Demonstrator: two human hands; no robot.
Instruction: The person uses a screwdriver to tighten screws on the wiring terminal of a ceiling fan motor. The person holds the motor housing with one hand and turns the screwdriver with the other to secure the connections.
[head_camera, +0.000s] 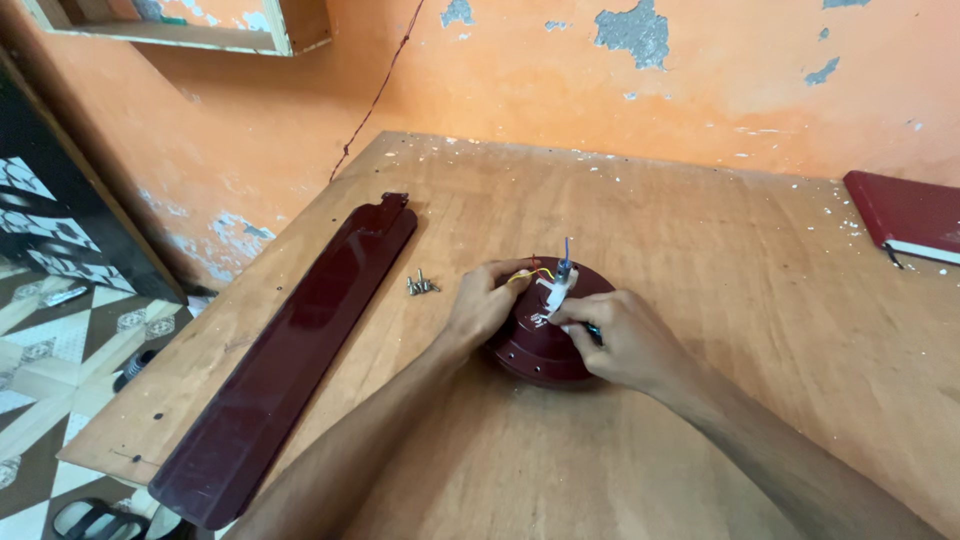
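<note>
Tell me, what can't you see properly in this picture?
Head view:
- Motor: its sides are hidden by the left hand and right hand.
- Tool in the right hand: only a dark tip shows.
- Screws: too small to count.
- Book: cut off by the right edge.

The fan motor housing (545, 345) and the long blade (290, 350) are glossy maroon, on a pale brown wooden worktop (700, 250). Yellow and blue wires (545, 270) top the housing; at three o'clock lies a dark red book (905, 212).
</note>
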